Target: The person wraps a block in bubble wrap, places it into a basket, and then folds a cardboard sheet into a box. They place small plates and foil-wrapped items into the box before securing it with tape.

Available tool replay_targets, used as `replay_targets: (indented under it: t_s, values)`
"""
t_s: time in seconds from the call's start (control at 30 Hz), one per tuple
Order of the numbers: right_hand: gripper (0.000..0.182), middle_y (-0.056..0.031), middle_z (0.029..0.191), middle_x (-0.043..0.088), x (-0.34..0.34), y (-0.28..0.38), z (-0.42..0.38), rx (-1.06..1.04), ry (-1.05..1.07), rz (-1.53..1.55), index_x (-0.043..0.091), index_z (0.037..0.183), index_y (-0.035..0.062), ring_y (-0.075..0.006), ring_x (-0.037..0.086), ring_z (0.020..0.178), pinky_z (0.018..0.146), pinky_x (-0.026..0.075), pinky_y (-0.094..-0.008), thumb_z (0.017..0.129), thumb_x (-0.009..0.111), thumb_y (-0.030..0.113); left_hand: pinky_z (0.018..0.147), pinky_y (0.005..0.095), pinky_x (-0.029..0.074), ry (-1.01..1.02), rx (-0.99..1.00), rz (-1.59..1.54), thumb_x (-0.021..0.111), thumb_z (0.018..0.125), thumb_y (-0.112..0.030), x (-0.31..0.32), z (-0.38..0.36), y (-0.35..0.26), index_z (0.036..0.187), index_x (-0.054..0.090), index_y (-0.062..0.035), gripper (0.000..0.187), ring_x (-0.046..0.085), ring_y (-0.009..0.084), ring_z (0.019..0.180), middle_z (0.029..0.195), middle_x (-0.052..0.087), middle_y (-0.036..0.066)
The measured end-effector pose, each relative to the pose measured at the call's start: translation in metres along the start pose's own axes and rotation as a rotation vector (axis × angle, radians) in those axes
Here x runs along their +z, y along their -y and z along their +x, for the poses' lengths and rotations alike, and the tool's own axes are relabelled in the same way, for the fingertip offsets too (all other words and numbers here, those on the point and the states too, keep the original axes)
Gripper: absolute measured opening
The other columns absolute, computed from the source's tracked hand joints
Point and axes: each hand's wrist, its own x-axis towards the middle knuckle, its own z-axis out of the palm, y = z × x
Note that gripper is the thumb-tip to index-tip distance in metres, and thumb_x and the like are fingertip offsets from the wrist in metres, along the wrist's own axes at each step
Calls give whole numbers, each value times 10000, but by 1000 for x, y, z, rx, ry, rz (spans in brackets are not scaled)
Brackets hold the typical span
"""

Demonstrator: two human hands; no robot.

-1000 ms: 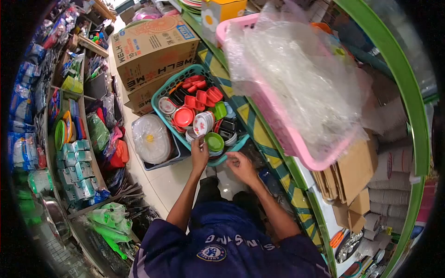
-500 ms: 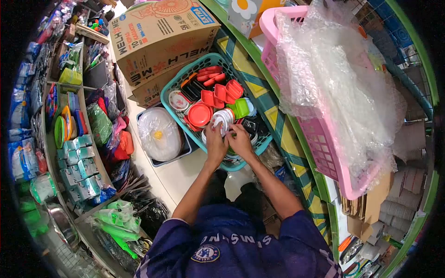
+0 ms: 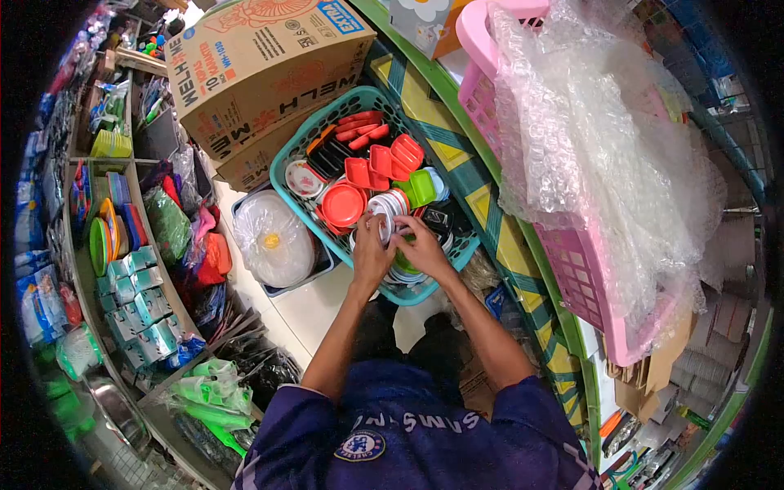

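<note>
In the head view, my left hand (image 3: 372, 253) is closed around the edge of small white dishes (image 3: 382, 209), which appear stacked. My right hand (image 3: 421, 247) meets it from the right, fingertips pinched at the rim of the same dishes; its exact grip is partly hidden. Both hands are over the near part of a teal basket (image 3: 280, 155). Around them in the basket lie round red dishes (image 3: 343, 204), red rectangular dishes (image 3: 380, 160), a green dish (image 3: 420, 188), black dishes (image 3: 329, 155) and a flower-patterned white dish (image 3: 304, 178).
A cardboard box (image 3: 269, 73) stands behind the basket. To its left is a plastic-wrapped bundle (image 3: 274, 237) in a dark crate. A pink basket (image 3: 572, 269) draped with bubble wrap (image 3: 596, 147) sits on the right. Packed shelves (image 3: 135, 278) line the left.
The view has shifted slightly, with the basket and box a little further left. My fingers have moved slightly at the white dishes, and both hands stay together there.
</note>
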Motion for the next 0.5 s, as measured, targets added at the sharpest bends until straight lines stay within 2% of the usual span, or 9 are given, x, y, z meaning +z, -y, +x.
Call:
replay_targets:
  t_s: [0.2,0.33,0.4,0.5]
  values:
    - [390,-122,1140,615,11,-1,1,76,-50,120,546,1263,19,-195,640,1006,790,538,-313,900,664,98,960,491,431,-8,-20,-97,681,793,-90,-1,1,2,1219,481,28,485,502,459,1140,1261,443,267]
    - [381,-138,1167,611,15,-7,5,21,-15,64,561,1242,9,-207,654,988,780,540,-315,892,676,111,961,489,419,-9,-15,-110,625,822,-81,-1,1,2,1226,451,57,461,499,462,1129,1249,447,275]
    - [415,-177,1126,638,18,3,6,38,-105,32,574,1215,10,-253,689,906,752,545,-354,856,714,165,963,489,414,-18,-9,-114,610,830,-85,0,2,4,1234,442,60,461,497,464,1125,1239,452,275]
    - [438,-171,1066,660,21,29,8,98,-113,11,581,1185,11,-254,699,855,737,548,-355,829,749,203,965,480,407,-43,-9,-142,601,851,-124,2,4,6,1235,443,62,455,501,448,1127,1208,469,274]
